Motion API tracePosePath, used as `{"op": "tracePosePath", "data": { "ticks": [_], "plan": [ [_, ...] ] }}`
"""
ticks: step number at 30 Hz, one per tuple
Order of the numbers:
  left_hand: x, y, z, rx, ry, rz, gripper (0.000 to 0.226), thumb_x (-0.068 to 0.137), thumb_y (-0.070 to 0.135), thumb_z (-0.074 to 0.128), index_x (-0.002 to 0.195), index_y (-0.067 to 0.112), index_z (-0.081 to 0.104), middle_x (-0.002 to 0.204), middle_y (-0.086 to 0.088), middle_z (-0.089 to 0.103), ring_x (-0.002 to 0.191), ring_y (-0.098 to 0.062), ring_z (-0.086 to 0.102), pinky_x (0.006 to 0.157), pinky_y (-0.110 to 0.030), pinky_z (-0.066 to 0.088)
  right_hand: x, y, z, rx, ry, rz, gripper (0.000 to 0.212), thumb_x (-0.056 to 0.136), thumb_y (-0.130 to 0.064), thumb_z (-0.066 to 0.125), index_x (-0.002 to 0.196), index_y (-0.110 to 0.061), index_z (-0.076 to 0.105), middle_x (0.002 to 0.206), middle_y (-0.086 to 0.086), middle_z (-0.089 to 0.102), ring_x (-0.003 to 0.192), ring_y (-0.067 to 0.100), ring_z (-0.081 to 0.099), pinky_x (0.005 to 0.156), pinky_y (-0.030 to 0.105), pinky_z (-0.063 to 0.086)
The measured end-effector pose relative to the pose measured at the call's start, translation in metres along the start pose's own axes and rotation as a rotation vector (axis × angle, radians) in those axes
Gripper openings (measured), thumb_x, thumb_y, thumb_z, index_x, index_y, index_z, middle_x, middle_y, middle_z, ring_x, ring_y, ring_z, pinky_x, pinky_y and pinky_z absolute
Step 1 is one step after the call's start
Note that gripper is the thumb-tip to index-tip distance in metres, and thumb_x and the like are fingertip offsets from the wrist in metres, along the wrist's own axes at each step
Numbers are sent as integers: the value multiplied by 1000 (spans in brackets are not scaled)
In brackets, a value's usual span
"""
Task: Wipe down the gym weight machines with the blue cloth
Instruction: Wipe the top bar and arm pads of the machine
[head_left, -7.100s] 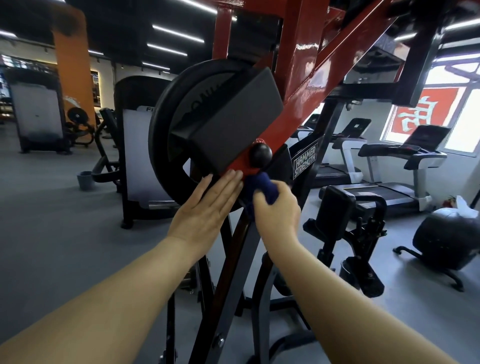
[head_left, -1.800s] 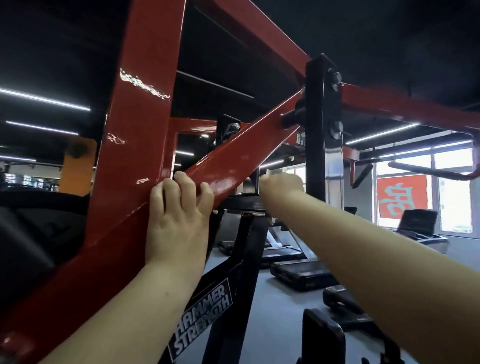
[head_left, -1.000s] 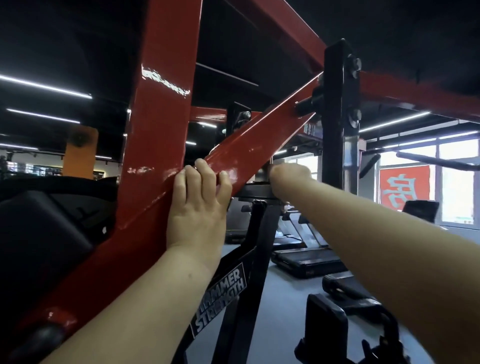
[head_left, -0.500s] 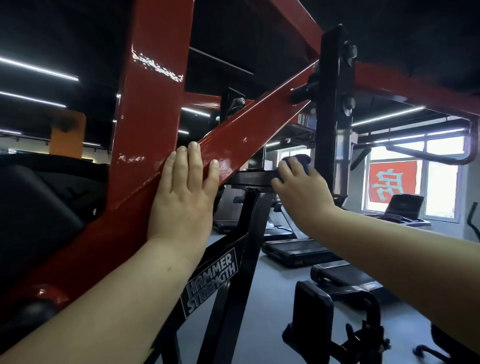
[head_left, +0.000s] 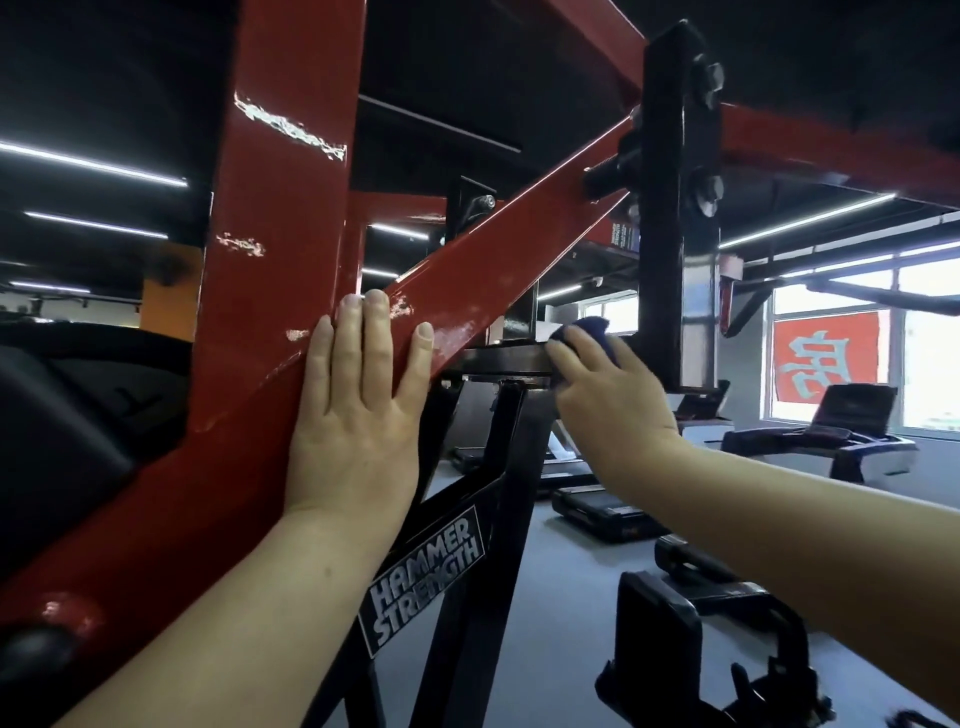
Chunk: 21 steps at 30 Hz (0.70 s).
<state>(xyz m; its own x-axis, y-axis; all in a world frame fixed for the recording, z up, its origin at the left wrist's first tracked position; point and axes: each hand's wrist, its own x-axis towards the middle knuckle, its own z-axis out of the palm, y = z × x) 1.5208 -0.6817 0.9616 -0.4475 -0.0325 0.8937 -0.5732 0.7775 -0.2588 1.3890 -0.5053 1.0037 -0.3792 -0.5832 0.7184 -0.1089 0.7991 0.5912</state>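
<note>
The blue cloth (head_left: 589, 328) is bunched small under the fingers of the right hand (head_left: 608, 402), with only a dark blue tuft showing above the fingertips. The hand's fingers curl over it and press it onto a flat black ledge (head_left: 506, 358) of the weight machine, just left of a black upright post (head_left: 678, 208) that carries bolts near its top.

The left hand (head_left: 358, 410) lies just left of the right one, apart from it, with the ledge's end between them. It is flat, fingers straight and together, the palm pressed on the slanted red bar (head_left: 498, 260) that climbs to the right toward the post. It holds nothing. A thick red upright (head_left: 285, 182) stands above and to the left of this hand, meeting the slanted bar beside its fingertips.

Below both hands a black brace bears a white-lettered label (head_left: 428, 577) reading HAMMER STRENGTH. Beyond the right forearm, treadmills (head_left: 821, 436) stand on the grey floor by a bright window with a red banner (head_left: 826, 358).
</note>
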Motion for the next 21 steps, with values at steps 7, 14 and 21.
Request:
{"op": "tracePosePath", "data": {
  "ticks": [7,14,21],
  "plan": [
    [-1,2,4,53,38,-21,70,93,25,10,146,7,-32,148,-34,-34,143,-46,-22,119,-54,-6,29,-37,19,287,213,-66,35,84,-13,68,119,-16,67,145,10,48,141,29,36,113,44,34],
    [0,1,11,56,90,-20,73,97,25,22,147,5,-28,149,-35,-29,143,-48,-18,119,-57,-3,32,-59,56,510,192,-151,39,47,-2,89,83,-14,76,106,7,72,103,26,68,75,34,57],
    [-1,1,6,58,63,-1,74,93,29,15,146,6,-30,149,-35,-30,143,-47,-18,118,-56,-7,46,-64,54,446,213,-43,17,72,-9,62,79,-15,77,104,10,73,99,28,70,82,37,55]
  ]
}}
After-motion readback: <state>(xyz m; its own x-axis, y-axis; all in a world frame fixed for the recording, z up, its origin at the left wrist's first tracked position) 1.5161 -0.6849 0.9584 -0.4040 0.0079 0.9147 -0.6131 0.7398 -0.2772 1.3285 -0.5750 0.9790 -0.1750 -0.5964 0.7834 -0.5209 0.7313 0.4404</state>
